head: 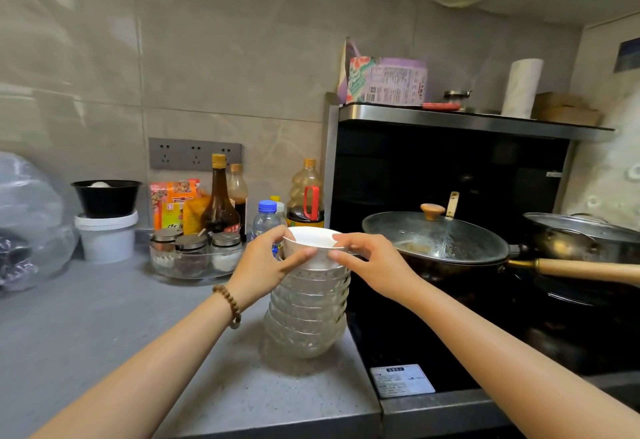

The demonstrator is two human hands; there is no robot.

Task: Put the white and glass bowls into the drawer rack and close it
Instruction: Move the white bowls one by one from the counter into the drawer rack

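Note:
A tall stack of several glass bowls [306,314] stands on the grey countertop [104,327] beside the stove. On top of the stack sits a white bowl [313,241]. My left hand [268,265] grips the white bowl's left side, thumb over the rim and fingers curled under it. My right hand [369,262] pinches its right side the same way. The drawer rack is not in view.
A lidded wok [440,241] with a wooden handle sits on the black stove [415,334] right of the stack. Sauce bottles [221,203], a spice jar tray [194,258] and a white bucket [107,237] line the wall behind. A plastic bag [31,223] lies far left.

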